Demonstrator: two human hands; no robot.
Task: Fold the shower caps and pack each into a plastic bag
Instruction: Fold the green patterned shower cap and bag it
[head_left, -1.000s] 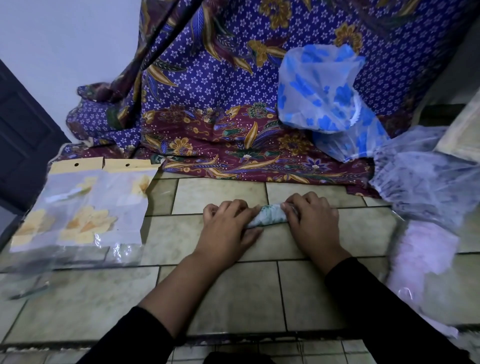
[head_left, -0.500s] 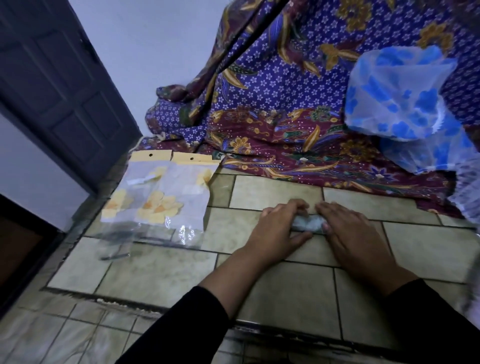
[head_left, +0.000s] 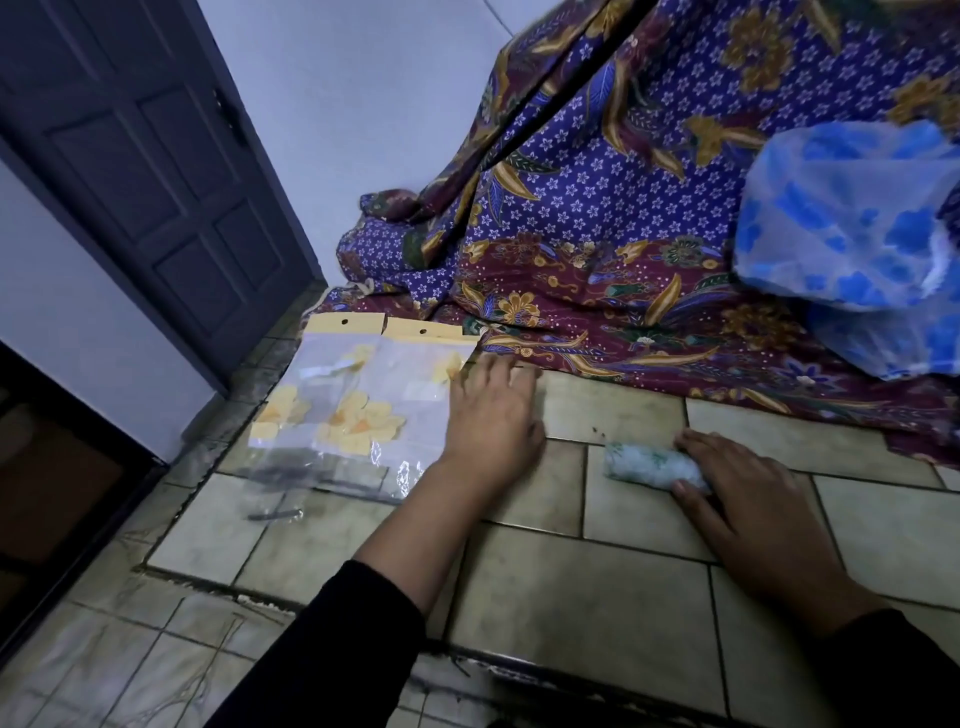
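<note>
A shower cap rolled into a small white-and-green bundle (head_left: 647, 464) lies on the tiled ledge (head_left: 571, 587). My right hand (head_left: 743, 499) holds its right end between thumb and fingers. My left hand (head_left: 491, 415) reaches left with fingers spread, its fingertips at the right edge of the clear plastic bags (head_left: 358, 400). Those bags have yellow header cards and yellow flower prints and lie overlapped on the ledge's left part. Unfolded blue-patterned shower caps (head_left: 852, 234) sit on the draped cloth at the right.
A purple and maroon floral cloth (head_left: 597, 249) drapes over the back of the ledge. A dark door (head_left: 156, 156) stands at the left, beside a pale wall. The ledge drops at its front edge to a lower tiled floor (head_left: 130, 665).
My left hand let go of the rolled cap and moved left to the plastic bags. The right hand stays on the roll. The camera has swung left.
</note>
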